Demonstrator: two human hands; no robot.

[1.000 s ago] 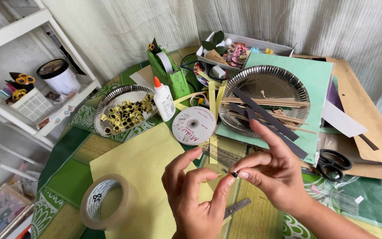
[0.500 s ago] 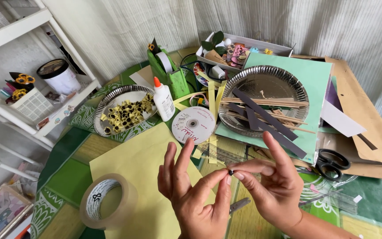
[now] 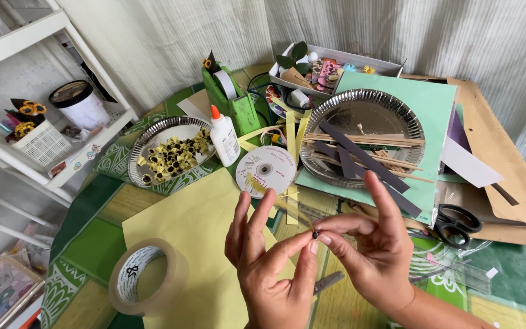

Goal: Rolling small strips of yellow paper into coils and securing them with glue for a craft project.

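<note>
My left hand (image 3: 272,265) and my right hand (image 3: 369,250) meet above a yellow paper sheet (image 3: 193,228). Together their thumbs and forefingers pinch a tiny dark rolled paper bit (image 3: 315,233). A thin yellow paper strip (image 3: 275,196) trails from it toward the upper left. The other fingers of both hands are spread upward. Beneath the hands lies a small grey tool (image 3: 329,282) on the table.
A tape roll (image 3: 147,285) lies at the lower left. A disc (image 3: 265,171), a glue bottle (image 3: 223,135), a foil plate of small yellow flowers (image 3: 168,155), a foil plate with dark strips and sticks (image 3: 363,137), scissors (image 3: 455,224) and a white shelf (image 3: 28,131) surround the hands.
Both hands have shifted slightly and spread their free fingers wider, still pinching the small roll between them.
</note>
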